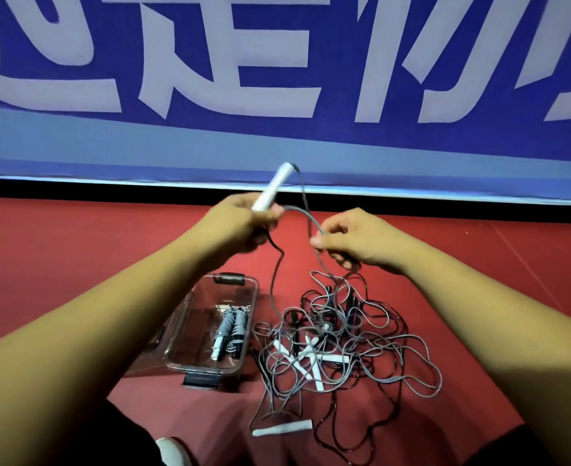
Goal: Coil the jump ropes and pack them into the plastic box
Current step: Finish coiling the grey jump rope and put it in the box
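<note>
Red floor [75, 247] is seen below a blue banner [277, 136] with large white characters along the far side. A white handle [272, 186] is gripped in the left hand [240, 227], and the grey cord [306, 216] running from it is pinched by the right hand [358, 242]. The plastic box [193, 334] stands open at near left, with coiled jump ropes [232, 326] laid inside. A tangled heap of jump ropes [337, 341] lies just right of it.

both forearms reach forward and up, left hand [240, 227] fisted round a white handle [272, 188], right hand [358, 243] near it, knuckles up, thumb and fingers pinching the grey cord [306, 216]
</note>
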Tool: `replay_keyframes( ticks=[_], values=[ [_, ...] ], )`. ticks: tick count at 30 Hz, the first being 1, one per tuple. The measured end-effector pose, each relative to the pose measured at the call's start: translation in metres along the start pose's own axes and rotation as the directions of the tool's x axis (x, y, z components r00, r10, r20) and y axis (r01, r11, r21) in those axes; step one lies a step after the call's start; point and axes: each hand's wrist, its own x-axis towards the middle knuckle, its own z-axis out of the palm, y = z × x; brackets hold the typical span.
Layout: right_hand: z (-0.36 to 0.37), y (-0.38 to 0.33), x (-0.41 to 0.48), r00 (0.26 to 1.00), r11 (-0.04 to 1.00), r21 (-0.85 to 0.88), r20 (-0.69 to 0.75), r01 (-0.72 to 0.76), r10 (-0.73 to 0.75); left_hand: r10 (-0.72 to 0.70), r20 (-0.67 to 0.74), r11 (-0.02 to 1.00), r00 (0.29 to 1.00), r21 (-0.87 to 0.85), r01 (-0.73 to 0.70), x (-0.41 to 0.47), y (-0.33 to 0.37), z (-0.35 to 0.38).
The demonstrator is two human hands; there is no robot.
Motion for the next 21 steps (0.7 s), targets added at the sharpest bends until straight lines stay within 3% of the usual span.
replay_keyframes(
  ticks=[3,5,7,10,12,15,18,19,21],
  values=[
    [-0.012,0.042,-0.002,0.985,0.984,-0.116,0.094,-0.135,0.146,-0.016,-0.273,0.97,0.962,-0.236,-0.051,0.01,0.0,-0.02],
    [-0.019,0.067,-0.005,0.971,0.967,-0.132,0.074,-0.216,0.227,-0.081,-0.379,0.955,0.922,-0.294,-0.037,0.012,-0.005,-0.034],
    [-0.021,0.076,-0.007,0.96,0.962,-0.056,0.065,-0.268,0.272,-0.116,-0.447,0.985,0.887,-0.163,0.047,0.011,-0.012,-0.045],
    [-0.011,0.057,-0.003,0.97,0.973,-0.081,0.095,-0.215,0.222,-0.032,-0.481,0.956,0.876,0.24,0.167,0.011,-0.02,-0.052],
    [0.001,0.029,-0.001,0.985,0.983,-0.136,0.102,-0.121,0.136,0.022,-0.374,0.949,0.927,0.3,0.098,0.01,-0.018,-0.044],
    [0.015,-0.009,-0.001,0.997,0.996,-0.086,0.076,0.028,-0.021,0.021,-0.043,0.976,0.999,0.216,-0.011,-0.001,-0.009,-0.015],
    [0.016,-0.03,-0.003,0.996,0.995,0.049,-0.008,0.092,-0.092,-0.041,0.229,0.978,0.972,0.208,-0.008,-0.011,0.001,0.012],
    [0.012,-0.032,-0.004,0.996,0.993,0.081,-0.021,0.088,-0.087,-0.042,0.247,0.98,0.968,0.199,-0.008,-0.012,0.004,0.017],
    [0.004,-0.027,-0.006,0.996,0.99,0.109,-0.001,0.085,-0.086,-0.028,0.14,0.986,0.99,0.168,0.004,-0.01,0.007,0.021]
  ],
)
